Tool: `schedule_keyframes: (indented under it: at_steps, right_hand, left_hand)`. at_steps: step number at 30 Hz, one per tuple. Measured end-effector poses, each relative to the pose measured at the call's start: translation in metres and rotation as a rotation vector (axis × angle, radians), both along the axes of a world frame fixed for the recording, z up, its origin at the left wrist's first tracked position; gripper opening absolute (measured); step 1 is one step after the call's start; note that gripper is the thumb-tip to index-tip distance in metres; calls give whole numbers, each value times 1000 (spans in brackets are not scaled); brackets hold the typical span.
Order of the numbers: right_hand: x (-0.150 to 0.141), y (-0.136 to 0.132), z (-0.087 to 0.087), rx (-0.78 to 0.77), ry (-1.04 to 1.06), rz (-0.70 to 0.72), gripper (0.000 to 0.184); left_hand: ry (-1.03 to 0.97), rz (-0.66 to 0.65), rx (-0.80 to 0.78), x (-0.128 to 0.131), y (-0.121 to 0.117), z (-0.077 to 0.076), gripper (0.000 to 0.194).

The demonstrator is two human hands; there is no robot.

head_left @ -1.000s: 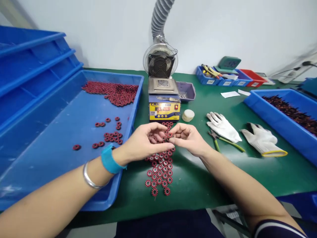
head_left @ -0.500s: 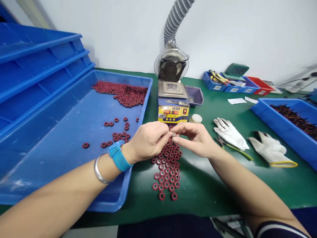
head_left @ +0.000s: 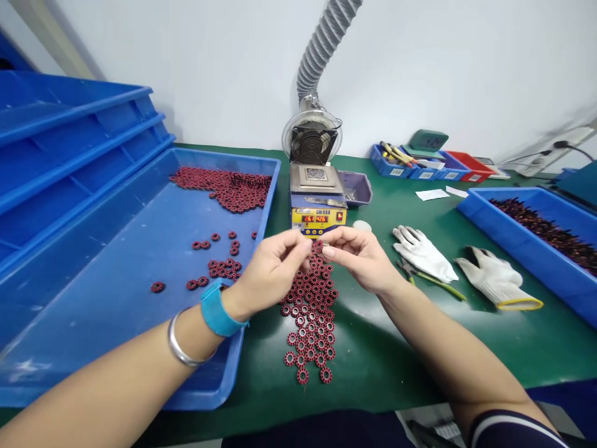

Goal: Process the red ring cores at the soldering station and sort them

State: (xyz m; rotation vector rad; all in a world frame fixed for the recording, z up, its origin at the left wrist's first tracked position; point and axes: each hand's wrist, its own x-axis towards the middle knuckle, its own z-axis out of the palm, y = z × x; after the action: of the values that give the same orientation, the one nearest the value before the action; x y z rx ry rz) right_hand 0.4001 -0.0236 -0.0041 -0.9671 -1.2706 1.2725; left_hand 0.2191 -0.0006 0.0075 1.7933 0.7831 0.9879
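Both my hands are over a pile of small red-and-black ring-shaped stator cores (head_left: 311,292) on the green table. My left hand (head_left: 275,267), with a blue wrist strap, is closed, thumb and forefinger pressed together; whatever is in the pinch is too small to make out. Facing it at a small gap, my right hand (head_left: 361,258) pinches a small ring-shaped stator core (head_left: 325,244) between thumb and forefinger, mostly covered by the fingertips. Just behind the hands stands a yellow-and-blue solder pot (head_left: 318,214) with lit red digits and a metal top.
To the left, a large blue tray (head_left: 112,249) holds many more stator cores, beside stacked blue bins (head_left: 74,143). White gloves (head_left: 426,255) and green-handled cutters (head_left: 438,285) lie right. Farther right is a blue bin (head_left: 471,208) of dark parts. A grey hose (head_left: 326,50) rises behind.
My fingertips, which met over the pile, have moved apart, the left hand turning and drawing slightly left. The camera view has shifted a little.
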Motion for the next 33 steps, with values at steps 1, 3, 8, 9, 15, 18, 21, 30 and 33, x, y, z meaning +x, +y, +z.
schedule_keyframes:
  at_steps: [1,3,8,9,15,18,21,30,33]
  right_hand:
    - [1,0,0,-11,8,-3,27]
    - [5,3,3,-48,29,-21,29]
    - [21,37,29,-93,-13,-101,31]
    - [24,49,37,-87,-43,-118,28]
    - [34,137,74,-80,-346,-330,21]
    - [34,172,81,-77,-562,-458,23]
    - [32,191,84,-62,-767,-501,20]
    - [20,210,79,-98,-1141,-463,23]
    - [19,216,73,-81,-1183,-470,22]
  left_hand:
    - [-60,79,-3,-1,3,1,32]
    - [-193,261,-29,-5,12,2,29]
    - [-194,309,-127,-8,25,-8,29]
    - [-124,241,-138,-6,23,-11,29]
    - [232,-121,-175,4,11,-30,23]
    - [278,-143,-169,4,11,-32,23]
    - [304,-152,-154,3,13,-32,23]
    - [348,-199,-127,4,13,-34,21]
    - [360,-207,-111,3,14,-35,21]
